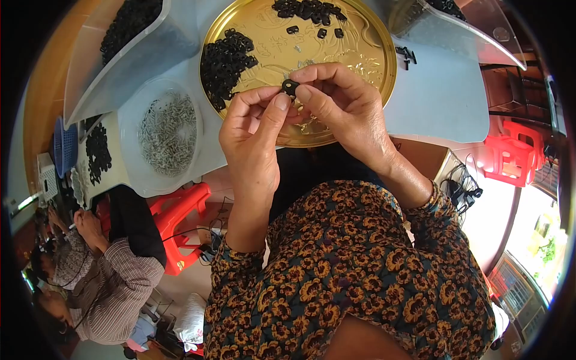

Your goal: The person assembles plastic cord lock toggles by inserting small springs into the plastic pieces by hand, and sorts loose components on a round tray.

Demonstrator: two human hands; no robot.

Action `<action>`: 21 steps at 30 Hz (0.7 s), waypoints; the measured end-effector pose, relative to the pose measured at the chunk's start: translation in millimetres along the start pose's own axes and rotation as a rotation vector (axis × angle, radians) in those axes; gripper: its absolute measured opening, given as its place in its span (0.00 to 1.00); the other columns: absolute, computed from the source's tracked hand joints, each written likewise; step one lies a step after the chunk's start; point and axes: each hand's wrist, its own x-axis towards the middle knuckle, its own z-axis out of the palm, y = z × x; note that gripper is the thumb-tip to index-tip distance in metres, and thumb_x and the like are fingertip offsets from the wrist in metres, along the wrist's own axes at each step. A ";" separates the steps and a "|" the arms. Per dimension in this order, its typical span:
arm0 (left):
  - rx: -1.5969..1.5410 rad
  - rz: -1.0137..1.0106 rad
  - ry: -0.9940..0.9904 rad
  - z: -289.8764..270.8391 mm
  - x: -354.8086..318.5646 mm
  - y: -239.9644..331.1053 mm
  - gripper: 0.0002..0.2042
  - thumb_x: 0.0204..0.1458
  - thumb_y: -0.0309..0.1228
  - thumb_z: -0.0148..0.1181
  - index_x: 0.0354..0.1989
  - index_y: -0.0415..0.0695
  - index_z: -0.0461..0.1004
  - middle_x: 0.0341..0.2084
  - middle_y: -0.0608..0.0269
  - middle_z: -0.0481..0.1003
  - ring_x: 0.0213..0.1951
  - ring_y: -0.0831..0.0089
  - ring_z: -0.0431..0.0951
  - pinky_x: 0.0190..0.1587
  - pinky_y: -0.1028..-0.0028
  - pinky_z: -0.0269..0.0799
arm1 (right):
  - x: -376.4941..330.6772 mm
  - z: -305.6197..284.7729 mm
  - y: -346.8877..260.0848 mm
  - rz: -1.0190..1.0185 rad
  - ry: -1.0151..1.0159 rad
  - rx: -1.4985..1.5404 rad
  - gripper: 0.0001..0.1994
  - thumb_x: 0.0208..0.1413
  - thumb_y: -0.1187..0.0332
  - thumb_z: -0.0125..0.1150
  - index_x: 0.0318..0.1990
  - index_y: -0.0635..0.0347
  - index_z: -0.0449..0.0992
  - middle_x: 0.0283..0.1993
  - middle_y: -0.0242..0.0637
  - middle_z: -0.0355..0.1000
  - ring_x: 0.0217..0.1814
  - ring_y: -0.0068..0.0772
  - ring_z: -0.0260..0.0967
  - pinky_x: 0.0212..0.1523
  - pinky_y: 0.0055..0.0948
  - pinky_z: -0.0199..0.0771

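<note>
A small black plastic part [289,86] with a light spot on it is pinched between both my hands, over the near part of a round gold tray [262,71]. My left hand [255,123] grips its left side with thumb and index finger. From the right, my right hand [348,108] closes thumb and fingers on the same part. A heap of similar black parts [225,66] lies at the tray's left, and another pile [309,10] at its far side. Small silvery metal pieces [306,63] lie scattered just beyond my fingers.
A clear bowl of small metal screws or pins [169,135] stands left of the tray. Clear plastic bins [135,57] with black parts flank it at the back. Black pieces [407,57] lie right of the tray. At the left, another person [120,282] works near red stools [180,228].
</note>
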 end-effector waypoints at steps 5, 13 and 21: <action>0.005 -0.018 0.055 1.5 -0.4 1.0 0.06 0.58 0.20 0.61 0.41 0.33 0.74 0.36 0.57 0.78 0.33 0.73 0.79 0.40 0.72 0.81 | 0.1 0.0 -2.6 0.004 0.026 -0.046 0.10 0.63 0.74 0.61 0.49 0.68 0.74 0.45 0.34 0.76 0.47 0.19 0.74 0.49 0.20 0.77; -0.007 -0.021 0.030 -6.3 4.8 0.4 0.06 0.56 0.19 0.63 0.40 0.35 0.75 0.34 0.57 0.79 0.31 0.73 0.79 0.35 0.75 0.78 | 3.7 1.0 2.0 0.011 0.020 -0.035 0.10 0.62 0.74 0.62 0.48 0.69 0.75 0.44 0.34 0.77 0.46 0.19 0.74 0.48 0.20 0.77; 0.032 -0.084 0.012 -12.7 6.6 0.5 0.07 0.55 0.19 0.64 0.41 0.36 0.75 0.34 0.59 0.78 0.33 0.76 0.79 0.37 0.76 0.77 | 5.9 -0.3 6.5 0.121 0.038 0.016 0.10 0.62 0.73 0.61 0.47 0.69 0.75 0.42 0.35 0.76 0.40 0.19 0.74 0.42 0.21 0.77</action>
